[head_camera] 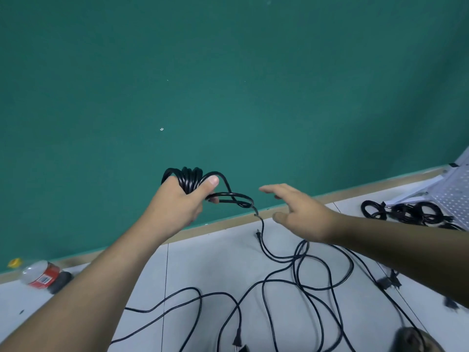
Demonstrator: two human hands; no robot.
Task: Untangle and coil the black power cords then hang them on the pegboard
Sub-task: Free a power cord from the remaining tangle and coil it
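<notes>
A green wall [228,72] fills the upper part of the view. It meets a pale grey surface [208,262] along a wooden strip [228,221]; whether that surface is a floor or a tabletop is hard to say.

Loose black power cords [297,255] sprawl across the grey in crossing loops, with a plug [237,339] lying near the lower edge. At the far right a white pegboard [451,196] leans at an angle. Just beside its foot lie several coiled cord bundles [406,212], none of them hung.

The left hand [177,201] is raised in front of the wall. Its fingers and thumb are curled round a coil of black cord [189,177], whose free length loops out to the right and drops toward the surface. The right hand [302,209] is near that loop, fingers spread and nearly straight, holding nothing.

At far left a plastic bottle with a red label [43,275] lies on its side, with a yellow cap [14,262] close by.
</notes>
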